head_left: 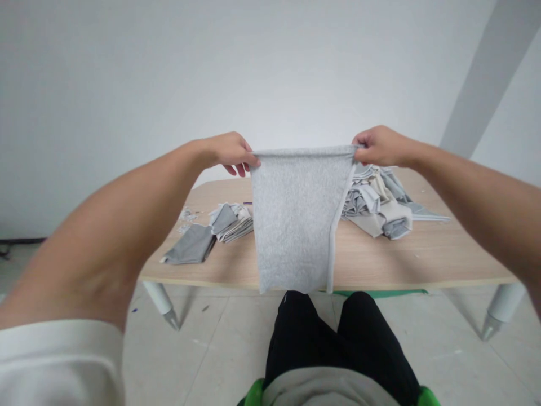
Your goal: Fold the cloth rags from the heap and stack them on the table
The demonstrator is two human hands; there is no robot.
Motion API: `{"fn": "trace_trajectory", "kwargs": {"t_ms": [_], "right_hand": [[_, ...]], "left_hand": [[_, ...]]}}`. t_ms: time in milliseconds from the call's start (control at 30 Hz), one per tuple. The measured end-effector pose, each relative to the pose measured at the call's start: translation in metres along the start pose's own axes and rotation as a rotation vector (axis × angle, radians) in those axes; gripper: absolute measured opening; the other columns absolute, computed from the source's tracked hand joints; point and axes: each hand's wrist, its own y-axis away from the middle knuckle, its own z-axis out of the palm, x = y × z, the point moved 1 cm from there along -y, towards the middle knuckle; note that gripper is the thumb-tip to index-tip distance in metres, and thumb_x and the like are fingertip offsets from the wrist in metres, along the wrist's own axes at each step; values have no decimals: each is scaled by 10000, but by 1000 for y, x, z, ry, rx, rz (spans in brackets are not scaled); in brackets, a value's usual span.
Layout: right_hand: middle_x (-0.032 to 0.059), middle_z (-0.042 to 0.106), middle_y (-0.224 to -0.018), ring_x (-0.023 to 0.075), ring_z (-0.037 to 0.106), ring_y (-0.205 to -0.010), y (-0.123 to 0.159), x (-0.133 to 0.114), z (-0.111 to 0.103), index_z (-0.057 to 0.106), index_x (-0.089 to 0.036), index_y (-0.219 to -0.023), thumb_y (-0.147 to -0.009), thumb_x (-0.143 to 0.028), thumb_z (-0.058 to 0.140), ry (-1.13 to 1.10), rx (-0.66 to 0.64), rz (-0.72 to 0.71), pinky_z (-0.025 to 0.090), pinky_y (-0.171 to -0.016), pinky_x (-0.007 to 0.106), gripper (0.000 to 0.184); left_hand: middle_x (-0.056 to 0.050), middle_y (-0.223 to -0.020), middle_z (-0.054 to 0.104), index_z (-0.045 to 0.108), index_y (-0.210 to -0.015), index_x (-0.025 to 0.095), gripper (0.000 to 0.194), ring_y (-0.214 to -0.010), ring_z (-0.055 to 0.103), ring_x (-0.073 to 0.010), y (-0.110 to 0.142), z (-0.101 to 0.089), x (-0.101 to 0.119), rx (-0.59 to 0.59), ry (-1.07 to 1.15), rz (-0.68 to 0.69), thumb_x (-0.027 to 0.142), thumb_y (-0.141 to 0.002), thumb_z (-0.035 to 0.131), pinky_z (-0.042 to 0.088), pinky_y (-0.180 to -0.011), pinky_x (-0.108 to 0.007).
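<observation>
A light grey piece of knit fabric [298, 217] hangs stretched between my two hands, above the table's front part. My left hand [236, 153] pinches its upper left corner, the lower fingers curled beneath. At the upper right corner my right hand [378, 145] is closed on the cloth. The top edge runs nearly straight, and the right side edge looks rolled or hemmed. The fabric's lower end hangs at about the table's front edge and hides the middle of the tabletop.
On the wooden table [236, 270], folded grey cloths [192, 242] and a small cloth stack [234, 223] lie at left, near white scraps [186, 215]. A heap of grey and beige cloths [376, 200] lies at right. A white wall [270, 67] stands behind.
</observation>
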Motion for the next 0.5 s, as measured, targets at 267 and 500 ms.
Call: {"fn": "trace_trajectory", "kwargs": {"t_ms": [267,500], "right_hand": [[90,671,-839,108,566,-724,-37,1,-19,645,12,-884,-810,-146,478,154,169,11,375,-639,230,242],[52,669,-785,117,576,-778,-13,-19,-26,645,6,-884,-792,-107,469,167,240,-151,318,-627,236,228]], "left_hand": [[-97,-688,646,686,-874,31,342,-714,621,-190,-26,-11,4,367,-99,109,344,-745,640,495,-689,-328],[-80,-800,634,612,-960,-112,507,-876,605,-180,11,-24,3,388,-224,209,373,-857,507,431,-830,-345]]}}
